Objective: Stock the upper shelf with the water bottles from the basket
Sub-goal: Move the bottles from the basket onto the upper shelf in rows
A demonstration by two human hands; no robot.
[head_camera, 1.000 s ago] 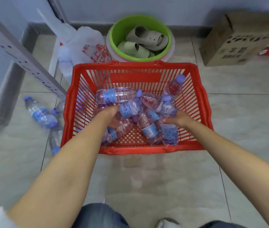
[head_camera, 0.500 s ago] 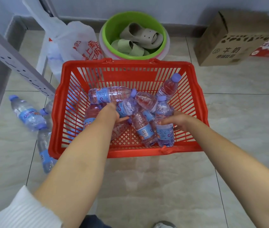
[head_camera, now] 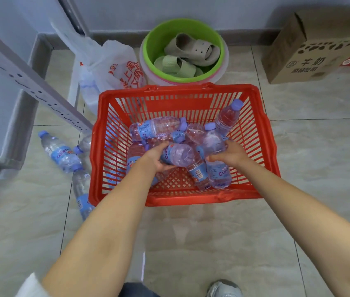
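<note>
At frame centre, inside the red basket: left hand gripping one water bottle, right hand clasping another bottle. More bottles piled behind; loose bottles on floor, left.

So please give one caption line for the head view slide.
Left hand and right hand each grip a clear plastic water bottle inside the red plastic basket.

1. Clear plastic water bottles with blue labels: partial brand "Cun…" legible.
2. Brown cardboard box: printed "牛奶"; smaller line below unreadable.
3. White plastic bag: red characters, illegible.
</note>
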